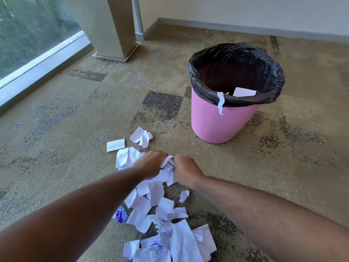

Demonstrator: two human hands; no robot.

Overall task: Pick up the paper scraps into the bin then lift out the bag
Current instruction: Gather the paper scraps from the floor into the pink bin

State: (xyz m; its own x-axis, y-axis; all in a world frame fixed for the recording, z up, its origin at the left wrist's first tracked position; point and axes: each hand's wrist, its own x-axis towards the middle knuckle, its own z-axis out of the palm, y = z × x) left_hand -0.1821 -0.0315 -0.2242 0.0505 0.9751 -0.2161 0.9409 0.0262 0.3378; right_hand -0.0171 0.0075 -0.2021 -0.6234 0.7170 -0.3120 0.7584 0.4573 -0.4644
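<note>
White paper scraps [162,210] lie scattered on the carpet in a strip from the bottom middle up toward the centre. My left hand [149,163] and my right hand [186,170] are side by side over the pile, fingers curled, together gripping a bunch of crumpled scraps [167,163] between them. A pink bin [217,121] with a black bag [264,99] folded over its rim stands upright beyond and to the right of my hands. One white strip [220,103] hangs over the bin's front rim, and a white sheet [244,91] shows inside.
The floor is patterned tan carpet [75,140]. A window with a pale frame [43,61] runs along the left. A square column base [117,42] stands at the back, left of the bin. A wall with a skirting [245,27] runs behind the bin.
</note>
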